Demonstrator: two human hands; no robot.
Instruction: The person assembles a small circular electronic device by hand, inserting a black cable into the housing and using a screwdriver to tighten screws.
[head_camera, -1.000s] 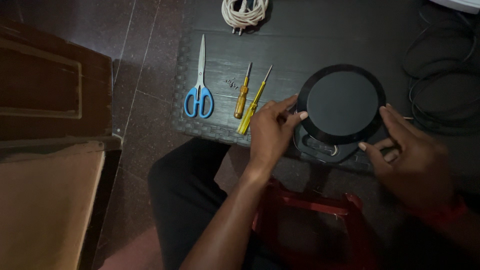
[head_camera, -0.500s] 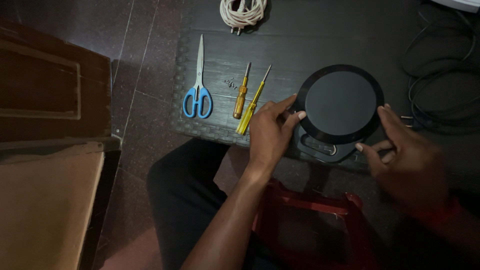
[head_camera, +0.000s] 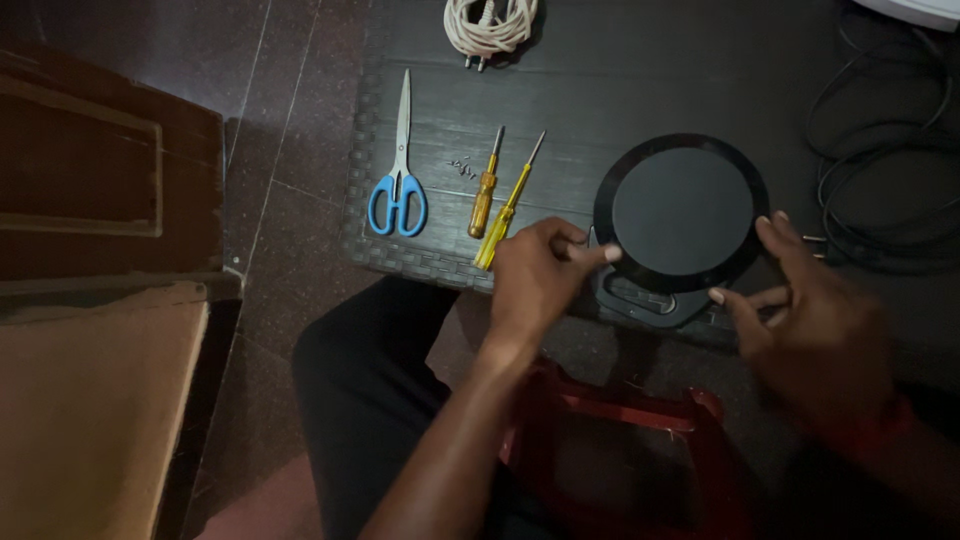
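A round black appliance (head_camera: 682, 212) with a flat dark top and a handle-like base lies at the near edge of a dark woven table (head_camera: 620, 80). My left hand (head_camera: 535, 280) grips its left rim with thumb and fingers. My right hand (head_camera: 805, 320) holds its right and lower rim, fingers spread along the edge. Two yellow-handled screwdrivers (head_camera: 497, 200) lie just left of my left hand. Tiny screws (head_camera: 462, 167) sit beside them.
Blue-handled scissors (head_camera: 399, 180) lie at the table's left. A coiled white cord (head_camera: 490, 22) rests at the far edge, and black cables (head_camera: 880, 170) loop at the right. A red plastic stool (head_camera: 620, 450) is under me. Wooden furniture (head_camera: 90, 250) stands left, on a tiled floor.
Both hands stay on the round appliance. My right hand's fingers have shifted slightly along its lower right rim; the appliance looks barely turned.
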